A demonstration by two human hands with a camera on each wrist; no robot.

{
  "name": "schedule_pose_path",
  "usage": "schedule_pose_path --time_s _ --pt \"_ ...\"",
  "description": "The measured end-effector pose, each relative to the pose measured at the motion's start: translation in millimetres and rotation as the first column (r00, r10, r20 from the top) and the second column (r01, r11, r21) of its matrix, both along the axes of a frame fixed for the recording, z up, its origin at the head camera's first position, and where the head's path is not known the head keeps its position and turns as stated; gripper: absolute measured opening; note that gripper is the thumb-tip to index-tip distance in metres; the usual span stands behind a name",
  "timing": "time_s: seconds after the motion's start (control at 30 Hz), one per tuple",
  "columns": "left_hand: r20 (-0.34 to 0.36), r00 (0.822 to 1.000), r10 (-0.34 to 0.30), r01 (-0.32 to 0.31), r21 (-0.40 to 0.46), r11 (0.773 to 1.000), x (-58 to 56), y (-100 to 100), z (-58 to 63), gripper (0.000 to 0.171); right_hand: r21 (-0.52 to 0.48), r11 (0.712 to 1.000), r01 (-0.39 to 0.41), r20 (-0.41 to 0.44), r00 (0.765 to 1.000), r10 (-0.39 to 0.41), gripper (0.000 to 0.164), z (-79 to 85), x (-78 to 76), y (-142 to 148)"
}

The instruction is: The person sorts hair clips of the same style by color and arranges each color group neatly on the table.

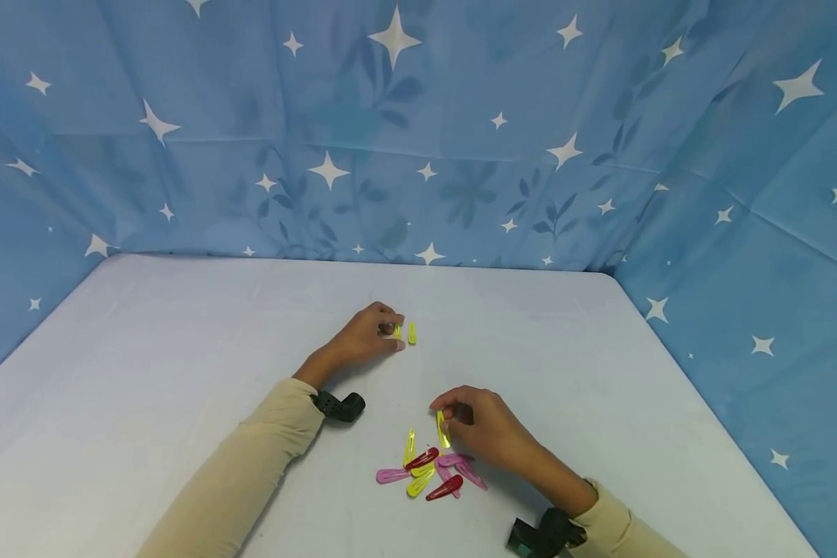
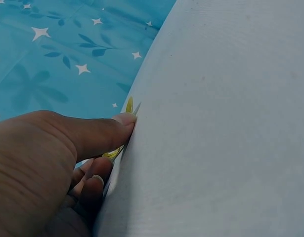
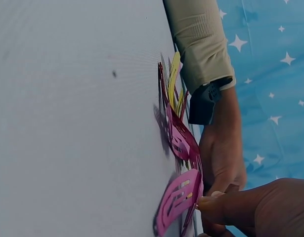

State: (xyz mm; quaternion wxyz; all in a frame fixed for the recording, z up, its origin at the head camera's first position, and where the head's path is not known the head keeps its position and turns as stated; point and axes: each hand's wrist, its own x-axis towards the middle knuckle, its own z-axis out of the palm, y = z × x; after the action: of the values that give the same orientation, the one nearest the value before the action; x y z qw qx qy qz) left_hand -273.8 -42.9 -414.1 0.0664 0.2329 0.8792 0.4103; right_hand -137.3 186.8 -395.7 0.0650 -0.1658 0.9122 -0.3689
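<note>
My left hand (image 1: 365, 335) is at the middle of the white table, its thumb and fingers at the two ends of a small yellow snap hair clip (image 1: 397, 332). Just to its right lies another yellow hair clip (image 1: 412, 334). Nearer to me, my right hand (image 1: 494, 431) pinches a yellow hair clip (image 1: 443, 431) between thumb and fingers, above a loose pile. In that pile overlap red hair clips (image 1: 446, 487), pink hair clips (image 1: 391, 476) and yellow hair clips (image 1: 421, 483). The right wrist view shows a pink clip (image 3: 180, 200) close beside the right thumb.
A white cloth covers the table (image 1: 181, 349). Blue curtains (image 1: 363, 201) with white stars hang behind it and along its right side. Each wrist wears a dark camera, the left one (image 1: 340, 406) just above the table surface.
</note>
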Motion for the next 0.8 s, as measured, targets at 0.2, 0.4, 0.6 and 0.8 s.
schedule_pose_path --time_s 0.2,0.4,0.6,0.8 --pt "-0.018 1.0 -0.005 0.005 -0.005 1.0 -1.4 1 -0.4 0.051 -0.053 0.998 0.013 -0.02 1.0 -0.014 0.024 1.6 -1.6 4" --pt "-0.029 1.0 -0.007 0.007 -0.016 1.0 -1.5 1 -0.8 0.051 -0.083 0.996 -0.019 -0.04 0.999 0.016 0.024 0.7 -7.1 7" --pt "-0.032 0.999 -0.009 0.008 -0.014 1.0 0.3 1 -0.9 0.051 -0.104 0.994 -0.04 -0.039 0.999 0.036 0.025 -1.0 -14.0 9" --pt "-0.038 0.999 -0.005 0.004 -0.02 1.0 0.7 2 -1.6 0.05 -0.134 0.991 -0.029 -0.047 0.999 0.023 0.025 -0.6 -23.2 9"
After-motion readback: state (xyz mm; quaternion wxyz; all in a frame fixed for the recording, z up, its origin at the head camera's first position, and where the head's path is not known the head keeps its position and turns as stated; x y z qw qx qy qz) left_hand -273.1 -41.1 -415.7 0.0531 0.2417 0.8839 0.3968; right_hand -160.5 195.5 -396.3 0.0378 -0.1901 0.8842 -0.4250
